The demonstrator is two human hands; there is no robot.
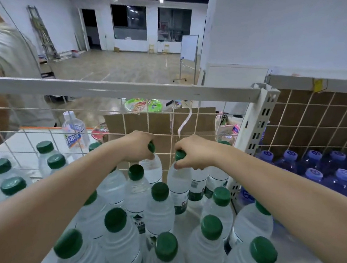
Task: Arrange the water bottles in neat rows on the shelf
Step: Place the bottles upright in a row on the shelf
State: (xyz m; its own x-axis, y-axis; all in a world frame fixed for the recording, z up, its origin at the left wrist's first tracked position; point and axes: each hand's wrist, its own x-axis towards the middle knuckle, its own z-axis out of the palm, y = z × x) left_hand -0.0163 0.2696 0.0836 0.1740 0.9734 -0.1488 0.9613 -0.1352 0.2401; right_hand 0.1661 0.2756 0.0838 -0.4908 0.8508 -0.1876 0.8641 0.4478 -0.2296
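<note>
Hands curled over green caps — left hand (pixel 137 147) and right hand (pixel 196 153) each grip a clear plastic water bottle (pixel 179 181) by its neck, likely to square the back row against the white wire-grid shelf back (pixel 162 128).

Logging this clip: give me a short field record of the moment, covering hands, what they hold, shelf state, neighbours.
left hand: left hand grips the cap of a green-capped bottle at the back of the shelf
right hand: right hand has its grip on the cap of another bottle beside it
shelf contents: many upright green-capped bottles, spacing uneven, rows not yet neat
back wall: wire mesh panel directly behind the held bottles
neighbouring bay: blue bottles to the right, past the white upright post
</note>
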